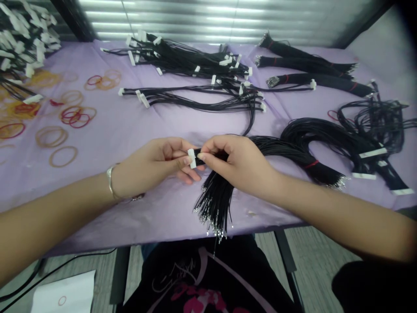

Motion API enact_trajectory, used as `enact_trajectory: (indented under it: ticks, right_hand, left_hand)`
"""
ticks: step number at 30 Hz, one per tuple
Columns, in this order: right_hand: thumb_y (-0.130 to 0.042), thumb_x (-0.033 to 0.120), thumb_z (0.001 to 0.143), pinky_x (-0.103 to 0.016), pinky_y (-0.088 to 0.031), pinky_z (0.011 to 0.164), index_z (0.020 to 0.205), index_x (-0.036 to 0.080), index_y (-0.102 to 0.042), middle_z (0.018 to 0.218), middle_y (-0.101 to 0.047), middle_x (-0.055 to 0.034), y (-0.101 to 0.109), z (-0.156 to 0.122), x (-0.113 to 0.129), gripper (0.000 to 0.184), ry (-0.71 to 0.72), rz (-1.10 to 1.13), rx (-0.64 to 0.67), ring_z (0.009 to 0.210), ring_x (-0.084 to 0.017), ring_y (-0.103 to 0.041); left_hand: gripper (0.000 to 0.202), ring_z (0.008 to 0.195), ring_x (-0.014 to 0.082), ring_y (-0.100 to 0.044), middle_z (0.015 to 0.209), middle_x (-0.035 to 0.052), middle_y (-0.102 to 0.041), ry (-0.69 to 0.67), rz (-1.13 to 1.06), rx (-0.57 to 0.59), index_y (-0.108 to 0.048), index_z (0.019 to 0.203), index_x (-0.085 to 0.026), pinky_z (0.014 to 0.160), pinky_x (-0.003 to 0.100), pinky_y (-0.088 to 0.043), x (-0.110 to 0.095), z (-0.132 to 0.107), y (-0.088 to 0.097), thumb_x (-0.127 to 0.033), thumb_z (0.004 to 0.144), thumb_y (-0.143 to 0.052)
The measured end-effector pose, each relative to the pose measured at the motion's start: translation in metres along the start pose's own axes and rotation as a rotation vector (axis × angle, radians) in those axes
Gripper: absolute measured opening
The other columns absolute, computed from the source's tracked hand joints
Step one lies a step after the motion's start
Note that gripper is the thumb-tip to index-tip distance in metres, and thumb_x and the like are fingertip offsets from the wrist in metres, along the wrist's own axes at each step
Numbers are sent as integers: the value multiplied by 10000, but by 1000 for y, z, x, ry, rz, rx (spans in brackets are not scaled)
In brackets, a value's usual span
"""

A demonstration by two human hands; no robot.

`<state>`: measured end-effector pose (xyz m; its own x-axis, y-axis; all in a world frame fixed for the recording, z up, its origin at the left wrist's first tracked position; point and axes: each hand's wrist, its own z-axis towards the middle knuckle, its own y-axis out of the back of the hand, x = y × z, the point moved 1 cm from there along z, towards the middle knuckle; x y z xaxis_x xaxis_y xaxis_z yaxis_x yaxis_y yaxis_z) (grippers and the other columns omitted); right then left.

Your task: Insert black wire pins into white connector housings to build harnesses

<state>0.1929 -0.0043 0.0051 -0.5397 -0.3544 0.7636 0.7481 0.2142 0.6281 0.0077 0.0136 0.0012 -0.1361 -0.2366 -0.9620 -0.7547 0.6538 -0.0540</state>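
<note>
My left hand (153,164) pinches a small white connector (192,158) between thumb and fingers, above the purple table cover (130,126). Touching it from the right, my right hand (237,163) is closed on thin black wires (198,155) at the connector's face. Under my right hand lies a bundle of black wires (215,200) whose bare metal tips fan out over the table's front edge. A silver bracelet (110,182) circles my left wrist.
Finished black harnesses with white connectors (195,65) lie at the back centre, more at far left (22,39). Banded wire bundles (312,69) and coils (342,143) fill the right. Rubber bands (74,115) are scattered at left. White paper (65,293) lies on the floor.
</note>
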Motion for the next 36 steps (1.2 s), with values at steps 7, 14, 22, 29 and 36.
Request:
enact_trajectory:
  ticks: [7, 14, 22, 29, 36]
  right_hand:
    - [-571, 229, 866, -226, -360, 633, 801, 135, -646, 723, -635, 7, 12, 1, 0, 137, 48, -42, 114, 648, -84, -518]
    - [-560, 203, 877, -234, -365, 648, 749, 136, -655, 721, -650, -2, -1, -1, -4, 172, 9, -10, 46, 674, -96, -539]
    - [-545, 156, 872, -236, -380, 672, 725, 136, -633, 715, -630, -4, -5, -3, -5, 173, 75, -4, 23, 684, -99, -531]
    - [-545, 194, 868, -273, -399, 703, 772, 137, -635, 782, -618, -46, 4, 2, -5, 144, 209, -203, 28, 742, -138, -539]
    - [-524, 179, 898, -296, -424, 737, 845, 160, -650, 864, -602, -58, 36, 1, 3, 138, 487, -399, 317, 804, -158, -543]
  left_hand:
    - [81, 703, 118, -707, 781, 19, -711, 12, -18, -24, -643, 899, -122, 675, 188, -602, -2, -2, 0, -197, 870, -648]
    - [122, 713, 150, -717, 800, 44, -739, -3, 4, -12, -669, 892, -138, 669, 222, -610, 1, -2, -2, -248, 841, -682]
    - [163, 695, 154, -719, 777, 43, -737, 1, 10, -14, -661, 839, -136, 674, 229, -612, 1, -2, -2, -281, 800, -722]
    - [68, 755, 151, -726, 842, 41, -747, 50, -51, -21, -672, 911, -144, 707, 220, -606, 2, 3, 3, -162, 854, -638]
    - [97, 713, 127, -717, 811, 67, -744, 114, -213, -112, -648, 953, -100, 706, 204, -600, 0, 3, 5, -96, 881, -584]
